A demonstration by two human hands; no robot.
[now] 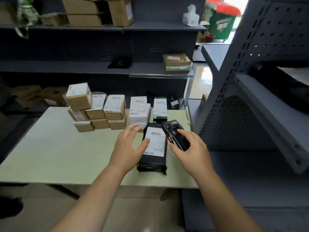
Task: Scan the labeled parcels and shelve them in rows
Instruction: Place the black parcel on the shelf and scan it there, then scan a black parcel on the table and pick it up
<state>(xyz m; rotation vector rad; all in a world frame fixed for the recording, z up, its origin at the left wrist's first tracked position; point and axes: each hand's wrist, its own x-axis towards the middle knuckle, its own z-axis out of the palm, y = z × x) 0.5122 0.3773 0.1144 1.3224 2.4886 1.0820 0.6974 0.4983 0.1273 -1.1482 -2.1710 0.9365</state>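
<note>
A black bagged parcel (154, 158) with a white barcode label lies flat on the pale green table (58, 153), near its right side. My left hand (129, 144) hovers with spread fingers at the parcel's left edge, thumb over the label. My right hand (192, 151) grips a black handheld scanner (173, 133) with an orange side button, held just right of and above the label. Behind the parcel stand several labelled parcels: brown boxes (97, 113) stacked at the left, white boxes (139, 109) and a green-edged one (160, 108) at the right.
Dark grey shelving (100, 67) runs behind the table, holding a taped brown box (177, 63), a black bag (120, 62) and, higher up, cardboard boxes (93, 12). A perforated grey rack (260, 81) stands close at the right. A white tissue pack (190, 15) sits on the top shelf.
</note>
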